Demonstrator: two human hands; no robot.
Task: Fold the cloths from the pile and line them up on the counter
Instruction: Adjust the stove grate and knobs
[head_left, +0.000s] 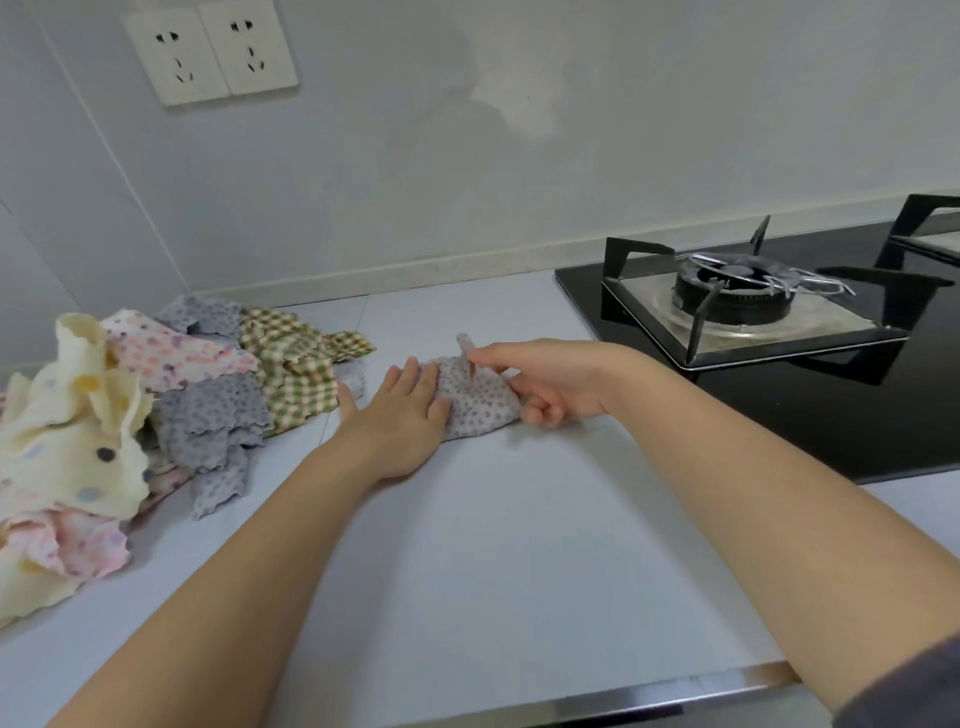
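Our left hand (402, 410) lies flat with the fingers straight and together, palm down, pressing on the left part of the grey dotted cloth (480, 408). Our right hand (545, 382) pinches a raised flap at the cloth's far edge between thumb and forefinger. The other fingers are curled under, next to the cloth's right side.

The cloth sits bunched on the counter (493, 545), about mid-depth, between the pile (156, 405) and the hob (831, 410), touching neither. We can't tell how many layers it's folded into.

The pile is at the left end, loose and unfolded. We see cream spotted, pink floral, grey dotted and green check pieces overlapping, and some hang towards the front edge.

The hob is black glass at the right, and its burner (737, 296) sits under a black pan support. Two wall sockets (213, 52) are on the wall upper left.
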